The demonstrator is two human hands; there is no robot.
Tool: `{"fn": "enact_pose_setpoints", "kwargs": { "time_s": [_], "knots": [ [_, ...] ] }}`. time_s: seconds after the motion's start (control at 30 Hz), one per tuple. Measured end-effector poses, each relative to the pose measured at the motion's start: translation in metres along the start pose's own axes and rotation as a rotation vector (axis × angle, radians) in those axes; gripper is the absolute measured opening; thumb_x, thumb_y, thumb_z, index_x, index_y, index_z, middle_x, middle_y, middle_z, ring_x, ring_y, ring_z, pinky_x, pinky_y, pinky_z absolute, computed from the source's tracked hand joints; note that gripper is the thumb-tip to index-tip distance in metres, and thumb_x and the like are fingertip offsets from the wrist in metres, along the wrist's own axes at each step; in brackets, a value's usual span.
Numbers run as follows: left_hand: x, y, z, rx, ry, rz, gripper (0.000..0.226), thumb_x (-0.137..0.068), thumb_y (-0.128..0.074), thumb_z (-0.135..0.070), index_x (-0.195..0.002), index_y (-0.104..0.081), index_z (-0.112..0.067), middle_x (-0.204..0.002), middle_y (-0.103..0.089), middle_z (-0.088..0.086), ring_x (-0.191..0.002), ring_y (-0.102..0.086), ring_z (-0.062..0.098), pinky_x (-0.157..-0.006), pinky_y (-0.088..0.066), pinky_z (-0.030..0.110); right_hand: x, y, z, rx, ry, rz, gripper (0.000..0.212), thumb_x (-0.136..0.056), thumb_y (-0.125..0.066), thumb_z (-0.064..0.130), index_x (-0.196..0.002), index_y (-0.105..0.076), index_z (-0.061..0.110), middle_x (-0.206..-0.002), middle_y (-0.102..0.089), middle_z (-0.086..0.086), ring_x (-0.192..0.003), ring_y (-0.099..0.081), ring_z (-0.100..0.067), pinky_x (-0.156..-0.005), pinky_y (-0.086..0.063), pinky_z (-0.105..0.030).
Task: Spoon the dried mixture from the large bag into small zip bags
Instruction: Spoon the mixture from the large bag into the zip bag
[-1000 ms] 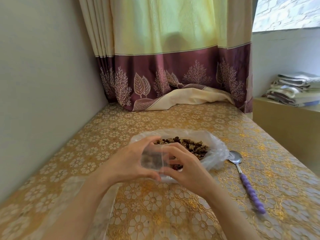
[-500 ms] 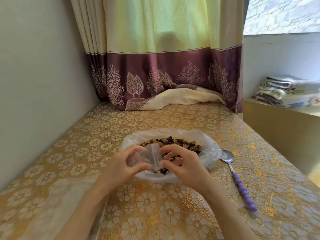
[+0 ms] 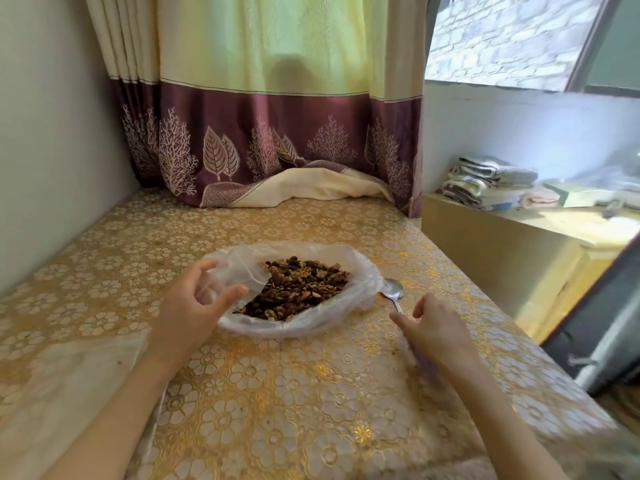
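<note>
The large clear bag (image 3: 360, 282) lies open on the gold flowered tablecloth (image 3: 277, 410), full of dark dried mixture (image 3: 298, 289). My left hand (image 3: 197, 306) hovers at the bag's left rim and pinches a small clear zip bag (image 3: 213, 289) between thumb and fingers; the bag is hard to make out. A metal spoon (image 3: 393, 292) with a purple handle lies right of the big bag. My right hand (image 3: 436, 330) is down over the handle, thumb and fingers curled round the stem. The spoon still lies on the cloth.
A sheet of clear plastic (image 3: 69, 382) lies at the lower left under my forearm. A wall runs along the left and a curtain (image 3: 277, 133) hangs at the back. Folded towels (image 3: 491, 185) sit on a lower shelf right of the table's edge.
My right hand let go of the small zip bag and moved right onto the spoon handle. My left hand kept the small bag and shifted left to the big bag's rim.
</note>
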State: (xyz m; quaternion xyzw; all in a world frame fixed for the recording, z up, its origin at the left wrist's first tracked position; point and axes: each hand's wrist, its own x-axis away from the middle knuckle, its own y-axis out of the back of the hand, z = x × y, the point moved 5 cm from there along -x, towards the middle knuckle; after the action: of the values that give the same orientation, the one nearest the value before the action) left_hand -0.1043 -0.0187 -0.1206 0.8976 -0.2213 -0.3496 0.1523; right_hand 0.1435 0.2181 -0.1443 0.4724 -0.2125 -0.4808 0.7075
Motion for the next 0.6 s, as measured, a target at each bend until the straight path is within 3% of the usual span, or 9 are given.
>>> {"fn": "enact_pose_setpoints", "kwargs": {
  "time_s": [0.1,0.2,0.3,0.33,0.43,0.47,0.53,0.6],
  "knots": [
    [0.004,-0.002,-0.001,0.023,0.035,0.024,0.084,-0.054,-0.047,-0.089,-0.115,-0.046,-0.032,-0.075,-0.045,-0.015,-0.065,-0.041,0.002,-0.060,-0.041,0.018,0.007,-0.005,-0.013,0.136,-0.051,0.140,0.040,-0.092,-0.050,0.050,-0.090,-0.048,0.011,-0.072,-0.055,0.000,-0.069,-0.052,-0.017,-0.055,-0.036,-0.030],
    [0.006,0.000,-0.001,0.011,0.048,0.029,0.099,-0.049,-0.038,-0.096,-0.120,-0.045,-0.028,-0.079,-0.051,-0.004,-0.067,-0.048,0.011,-0.059,-0.044,0.025,0.011,-0.006,-0.014,0.179,-0.045,0.165,0.037,-0.099,-0.041,0.040,-0.073,-0.042,0.014,-0.066,-0.048,0.001,-0.058,-0.044,-0.013,-0.047,-0.029,-0.027],
    [0.006,0.001,-0.002,0.020,0.071,0.022,0.115,-0.047,-0.031,-0.099,-0.131,-0.042,-0.021,-0.104,-0.053,-0.008,-0.087,-0.055,0.011,-0.063,-0.042,0.019,0.009,0.000,-0.017,0.060,-0.072,0.085,0.033,-0.101,-0.036,0.038,-0.087,-0.041,0.009,-0.073,-0.050,-0.003,-0.065,-0.048,-0.021,-0.055,-0.036,-0.030],
    [0.005,0.002,-0.002,0.014,0.080,0.016,0.117,-0.048,-0.029,-0.100,-0.132,-0.041,-0.019,-0.108,-0.054,-0.007,-0.087,-0.058,0.015,-0.059,-0.042,0.018,0.008,0.004,-0.017,-0.010,-0.078,0.035,0.032,-0.101,-0.036,0.038,-0.091,-0.041,0.009,-0.076,-0.052,-0.005,-0.069,-0.051,-0.025,-0.059,-0.038,-0.032],
    [0.002,0.001,0.001,-0.032,0.087,0.011,0.119,-0.051,-0.021,-0.100,-0.131,-0.043,-0.014,-0.085,-0.061,0.003,-0.053,-0.050,0.017,-0.043,-0.037,0.018,0.009,0.017,-0.011,-0.164,-0.034,-0.162,0.029,-0.100,-0.039,0.035,-0.094,-0.043,0.007,-0.076,-0.057,-0.008,-0.068,-0.057,-0.029,-0.058,-0.042,-0.036],
    [0.001,0.001,0.004,-0.037,0.093,0.011,0.118,-0.053,-0.021,-0.099,-0.131,-0.042,-0.013,-0.090,-0.063,0.006,-0.058,-0.054,0.020,-0.047,-0.042,0.021,0.010,0.021,-0.008,-0.207,-0.004,-0.229,0.026,-0.100,-0.042,0.032,-0.092,-0.043,0.008,-0.073,-0.057,-0.007,-0.065,-0.056,-0.028,-0.056,-0.041,-0.035],
    [0.001,-0.001,0.010,-0.033,0.108,0.000,0.116,-0.055,-0.023,-0.098,-0.133,-0.041,-0.015,-0.115,-0.061,0.010,-0.088,-0.063,0.030,-0.065,-0.053,0.036,0.010,0.024,0.001,-0.326,0.060,-0.321,0.020,-0.097,-0.051,0.027,-0.090,-0.046,0.009,-0.065,-0.056,-0.002,-0.056,-0.053,-0.023,-0.051,-0.040,-0.033],
    [0.002,-0.002,0.009,-0.049,0.112,-0.001,0.114,-0.056,-0.024,-0.097,-0.133,-0.042,-0.015,-0.121,-0.059,0.016,-0.101,-0.060,0.039,-0.075,-0.053,0.050,0.006,0.025,0.012,-0.513,0.085,-0.342,0.017,-0.093,-0.059,0.025,-0.089,-0.052,0.010,-0.062,-0.056,0.003,-0.052,-0.052,-0.013,-0.046,-0.041,-0.026]
  ]
}}
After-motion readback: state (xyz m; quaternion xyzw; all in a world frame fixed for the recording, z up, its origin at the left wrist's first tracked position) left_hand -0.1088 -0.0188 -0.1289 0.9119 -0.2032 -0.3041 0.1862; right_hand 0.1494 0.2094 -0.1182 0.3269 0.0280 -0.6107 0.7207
